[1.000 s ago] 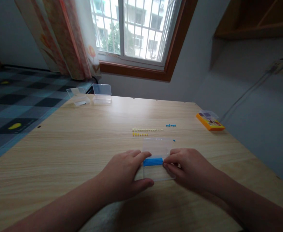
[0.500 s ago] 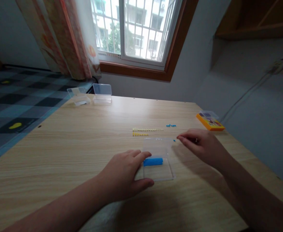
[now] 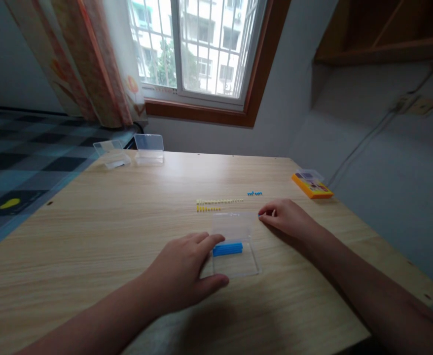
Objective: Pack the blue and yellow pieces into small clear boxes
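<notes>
You can read no text, brand, number or sign: the coloured print (image 3: 317, 187) on the orange box (image 3: 308, 189), by the right edge of the table (image 3: 127, 202) near its far right corner, is too small and blurred to make out.

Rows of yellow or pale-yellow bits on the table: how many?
2. The longer pale row lies farther out, the shorter yellow row just nearer, both beyond the clear case.

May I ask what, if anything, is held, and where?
No certain hold: left hand on the clear case, left side; right hand, fingertips at small blue piece.
</notes>
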Demonstrator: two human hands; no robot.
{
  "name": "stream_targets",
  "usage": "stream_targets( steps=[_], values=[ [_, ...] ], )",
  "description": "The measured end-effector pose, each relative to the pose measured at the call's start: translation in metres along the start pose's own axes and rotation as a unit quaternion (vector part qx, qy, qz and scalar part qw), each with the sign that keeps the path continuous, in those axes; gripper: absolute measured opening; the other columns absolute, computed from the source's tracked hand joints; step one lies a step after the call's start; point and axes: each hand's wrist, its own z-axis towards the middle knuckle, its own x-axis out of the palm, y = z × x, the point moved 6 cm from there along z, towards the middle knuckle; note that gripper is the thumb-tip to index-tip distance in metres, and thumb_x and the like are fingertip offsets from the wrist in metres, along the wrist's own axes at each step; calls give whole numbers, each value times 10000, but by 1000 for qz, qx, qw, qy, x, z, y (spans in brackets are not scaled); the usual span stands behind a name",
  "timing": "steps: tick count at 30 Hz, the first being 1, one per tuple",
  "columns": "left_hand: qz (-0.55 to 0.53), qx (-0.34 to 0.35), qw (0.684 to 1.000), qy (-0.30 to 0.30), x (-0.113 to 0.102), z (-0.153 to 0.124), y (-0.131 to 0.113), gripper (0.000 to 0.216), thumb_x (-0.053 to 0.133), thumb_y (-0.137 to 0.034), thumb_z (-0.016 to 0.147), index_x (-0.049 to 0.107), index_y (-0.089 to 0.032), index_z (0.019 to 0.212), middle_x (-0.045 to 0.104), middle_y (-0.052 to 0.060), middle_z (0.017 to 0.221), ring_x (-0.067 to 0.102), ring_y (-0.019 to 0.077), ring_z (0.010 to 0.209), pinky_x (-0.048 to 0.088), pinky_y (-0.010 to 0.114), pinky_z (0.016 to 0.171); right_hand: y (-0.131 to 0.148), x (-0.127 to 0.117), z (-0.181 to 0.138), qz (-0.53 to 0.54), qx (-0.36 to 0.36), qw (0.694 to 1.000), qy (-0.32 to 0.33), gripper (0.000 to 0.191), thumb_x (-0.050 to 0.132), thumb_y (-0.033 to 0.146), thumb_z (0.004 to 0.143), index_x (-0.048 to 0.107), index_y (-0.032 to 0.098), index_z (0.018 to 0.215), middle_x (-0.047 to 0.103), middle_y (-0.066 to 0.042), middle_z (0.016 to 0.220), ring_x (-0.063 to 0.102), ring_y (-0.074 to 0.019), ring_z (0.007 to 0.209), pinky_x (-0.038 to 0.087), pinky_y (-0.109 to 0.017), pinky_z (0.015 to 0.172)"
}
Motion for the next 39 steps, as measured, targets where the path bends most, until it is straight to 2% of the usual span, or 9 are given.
stream_targets(
  steps=[5,7,10,13,17,21,27,33,39],
  values=[
    [-1,-4,1000,-1,-1,0,-1,618,714,-474,841,561,-214,1380,693,113,1247,668,339,1118,534,494,961,8,-9,-6,9,-11,1000,5,188,628,235,892,808,181,897,750,-50,818,642,-162,720,430,-258,655],
    [-4,-7,1000,1,-1,0,-1,619,723,-475,835,566,-218,1376,696,108,1239,670,338,1112,533,498,963,19,-17,-15,47,-66,996,38,190,627,249,910,804,181,899,732,-35,783,620,-143,685,423,-242,633],
    [-7,-7,1000,4,1,0,-1,617,724,-474,836,563,-225,1377,698,105,1230,669,339,1108,529,507,962,45,-25,-34,92,-182,974,101,197,621,269,946,797,185,917,703,-19,757,600,-118,668,422,-223,636],
    [-11,-5,1000,0,2,0,0,616,719,-476,840,557,-226,1379,698,103,1229,665,336,1115,526,498,963,72,-20,-51,117,-246,953,134,186,607,212,956,791,184,944,706,-20,797,610,-101,692,428,-204,658],
    [-13,1,1000,-2,2,0,0,615,719,-476,840,559,-217,1374,698,102,1225,664,336,1115,524,492,964,94,3,-59,105,-256,947,161,192,608,126,925,784,194,963,719,-9,855,633,-98,743,441,-194,720],
    [-10,-2,1000,-2,2,1,0,621,720,-489,839,557,-220,1374,699,99,1219,668,334,1102,530,488,948,101,16,-53,39,-259,950,167,193,612,97,880,774,196,914,719,-7,841,626,-111,728,431,-208,717],
    [-2,0,1000,-8,0,1,-1,585,719,-489,837,580,-240,1348,707,90,1189,681,324,1071,543,459,918,105,13,-47,-35,-304,936,175,168,619,111,860,763,196,873,690,-8,791,573,-112,664,381,-223,653],
    [-2,-2,1000,-4,0,1,-1,611,718,-486,841,562,-228,1373,703,97,1210,677,334,1089,542,481,925,101,1,-55,0,-303,941,148,212,579,130,890,772,186,960,675,-11,782,573,-102,645,367,-220,629],
    [-3,-2,1000,-7,1,0,0,620,721,-505,841,568,-222,1371,702,106,1226,677,335,1098,542,489,938,100,8,-65,15,-317,935,158,174,589,134,859,744,180,922,682,-9,809,561,-95,641,357,-217,620]
  ],
)
